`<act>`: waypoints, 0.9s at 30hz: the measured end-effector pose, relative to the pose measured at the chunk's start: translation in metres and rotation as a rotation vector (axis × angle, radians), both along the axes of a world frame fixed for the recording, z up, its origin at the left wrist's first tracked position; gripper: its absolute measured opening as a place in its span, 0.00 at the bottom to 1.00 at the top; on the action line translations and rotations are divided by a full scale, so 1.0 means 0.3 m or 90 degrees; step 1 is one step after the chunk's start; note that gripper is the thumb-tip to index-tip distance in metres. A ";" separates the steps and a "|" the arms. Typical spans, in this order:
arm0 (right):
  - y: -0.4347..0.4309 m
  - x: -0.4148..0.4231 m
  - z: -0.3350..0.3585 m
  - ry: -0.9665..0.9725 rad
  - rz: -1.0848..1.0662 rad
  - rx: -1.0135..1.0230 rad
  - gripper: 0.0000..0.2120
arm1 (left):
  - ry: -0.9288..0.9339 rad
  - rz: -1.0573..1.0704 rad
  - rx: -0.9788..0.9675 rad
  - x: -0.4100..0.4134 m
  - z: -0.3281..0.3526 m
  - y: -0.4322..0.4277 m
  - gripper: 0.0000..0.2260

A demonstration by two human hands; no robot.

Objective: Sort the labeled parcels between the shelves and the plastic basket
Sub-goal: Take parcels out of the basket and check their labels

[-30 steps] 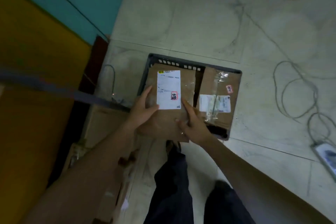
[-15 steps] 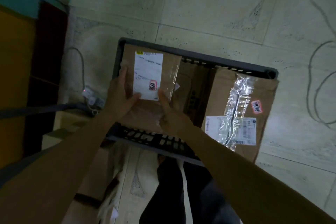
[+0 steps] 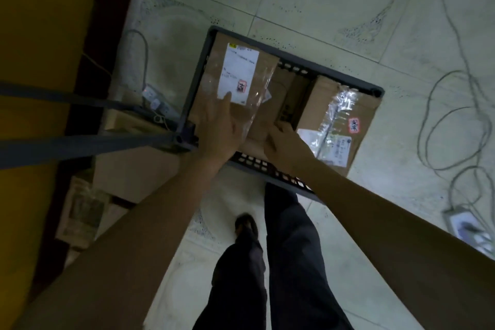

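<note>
A dark grey plastic basket (image 3: 316,65) stands on the tiled floor. In its left half lies a brown parcel with a white label (image 3: 241,72) under clear tape. My left hand (image 3: 219,128) rests flat on this parcel's near part, fingers straight and reaching the label. My right hand (image 3: 284,142) curls its fingers round the parcel's near right edge. A second brown parcel (image 3: 359,107) with shiny tape and a red sticker fills the right side, leaning over the rim. Between them a darker box (image 3: 290,99) lies lower in the basket.
A grey metal shelf frame (image 3: 107,139) juts in from the left, with cardboard boxes (image 3: 134,171) below it. A power strip (image 3: 155,99) lies left of the basket. Loose cables (image 3: 439,120) and another power strip (image 3: 466,225) lie on the right. My legs (image 3: 289,249) stand just behind the basket.
The labeled parcel has gone down into the basket's left half. My left hand slid from its side onto its top. The view has dropped closer to the basket.
</note>
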State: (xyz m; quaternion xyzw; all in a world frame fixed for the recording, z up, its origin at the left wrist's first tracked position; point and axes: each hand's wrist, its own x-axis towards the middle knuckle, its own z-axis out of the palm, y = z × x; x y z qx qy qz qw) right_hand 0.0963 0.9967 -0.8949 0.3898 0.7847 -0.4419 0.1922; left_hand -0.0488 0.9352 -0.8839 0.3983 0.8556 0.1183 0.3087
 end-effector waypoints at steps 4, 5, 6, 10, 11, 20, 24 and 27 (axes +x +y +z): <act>-0.172 0.132 0.173 0.004 0.062 0.059 0.25 | 0.003 -0.078 0.009 0.139 0.157 -0.225 0.25; -0.222 0.160 0.227 0.011 0.090 0.084 0.26 | 0.018 -0.095 0.004 0.160 0.201 -0.286 0.25; -0.271 0.180 0.284 0.024 0.114 0.118 0.27 | 0.042 -0.101 0.003 0.176 0.255 -0.338 0.26; -0.499 0.256 0.505 0.073 0.195 0.202 0.28 | 0.069 -0.079 0.055 0.246 0.511 -0.581 0.26; -0.556 0.273 0.562 0.076 0.202 0.208 0.29 | 0.076 -0.059 0.070 0.266 0.587 -0.658 0.25; -0.967 0.205 1.072 0.143 0.395 0.207 0.31 | 0.170 0.121 0.093 0.380 1.140 -1.367 0.25; -1.165 0.197 1.243 0.235 0.584 0.265 0.30 | 0.202 0.221 0.085 0.474 1.267 -1.655 0.21; -1.332 0.250 1.308 0.298 0.684 0.263 0.30 | 0.232 0.381 0.051 0.610 1.287 -1.848 0.18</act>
